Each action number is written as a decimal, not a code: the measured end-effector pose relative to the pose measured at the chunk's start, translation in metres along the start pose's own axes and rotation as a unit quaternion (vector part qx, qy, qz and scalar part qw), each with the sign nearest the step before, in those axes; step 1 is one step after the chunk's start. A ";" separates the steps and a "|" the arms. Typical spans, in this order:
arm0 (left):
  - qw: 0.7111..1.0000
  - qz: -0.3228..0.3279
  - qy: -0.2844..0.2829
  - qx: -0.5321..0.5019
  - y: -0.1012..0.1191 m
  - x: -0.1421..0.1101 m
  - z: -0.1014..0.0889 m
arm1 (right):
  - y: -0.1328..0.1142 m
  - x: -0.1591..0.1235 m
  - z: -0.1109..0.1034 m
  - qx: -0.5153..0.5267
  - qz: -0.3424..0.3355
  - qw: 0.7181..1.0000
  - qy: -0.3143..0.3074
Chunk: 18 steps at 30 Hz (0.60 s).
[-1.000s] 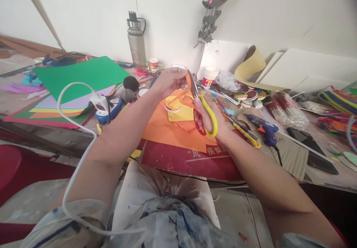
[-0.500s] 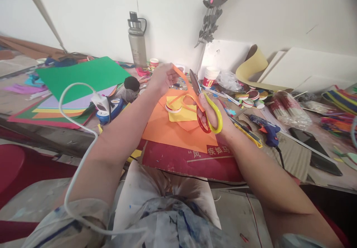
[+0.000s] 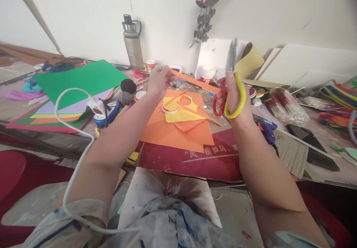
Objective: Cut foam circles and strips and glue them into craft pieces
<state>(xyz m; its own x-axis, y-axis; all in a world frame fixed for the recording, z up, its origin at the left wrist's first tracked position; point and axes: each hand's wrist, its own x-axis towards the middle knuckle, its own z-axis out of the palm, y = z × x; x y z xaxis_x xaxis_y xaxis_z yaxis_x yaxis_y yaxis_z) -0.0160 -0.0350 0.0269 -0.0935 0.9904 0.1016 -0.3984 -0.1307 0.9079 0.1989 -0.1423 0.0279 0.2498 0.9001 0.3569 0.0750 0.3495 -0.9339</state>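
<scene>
My left hand [image 3: 158, 79] pinches one end of a long orange paper strip [image 3: 195, 81] above the table. The strip stretches right toward my right hand [image 3: 232, 93], which grips the red and yellow scissors [image 3: 230, 97] by their handles, blades pointing up and blurred. Below them lie orange paper sheets [image 3: 173, 129], a yellow piece [image 3: 182, 113] with cut-outs, and a small red and white ring [image 3: 169, 109].
A grey water bottle [image 3: 132, 43] stands at the wall. Green and coloured paper sheets [image 3: 75, 78] lie left. A white cable [image 3: 72, 129] loops over my left arm. A glue gun [image 3: 264, 127], paper cups [image 3: 208, 73] and a dark phone [image 3: 312, 143] crowd the right.
My right hand swung the scissors up and to the right, away from the strip. The orange strip is now pulled out straight from my left hand. The view shifted slightly.
</scene>
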 end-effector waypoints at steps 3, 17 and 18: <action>0.999 -0.013 -0.035 0.031 -0.009 -0.008 0.006 | 0.004 0.012 -0.009 0.033 -0.037 0.996 0.075; 0.957 0.030 -0.128 0.260 -0.039 -0.026 0.006 | 0.002 0.014 -0.015 -0.095 -0.040 0.992 0.072; 0.960 0.021 -0.130 0.249 -0.042 -0.024 0.004 | 0.000 0.014 -0.018 -0.096 -0.046 0.991 0.081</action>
<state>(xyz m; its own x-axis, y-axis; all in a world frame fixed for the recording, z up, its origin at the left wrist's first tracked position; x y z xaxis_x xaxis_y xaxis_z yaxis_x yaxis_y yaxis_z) 0.0070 -0.0531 -0.0117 0.1568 0.9707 0.1820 0.0916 -0.1978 0.9760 0.2194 -0.1342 0.0326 0.3847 0.8070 0.4480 0.2828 0.3589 -0.8895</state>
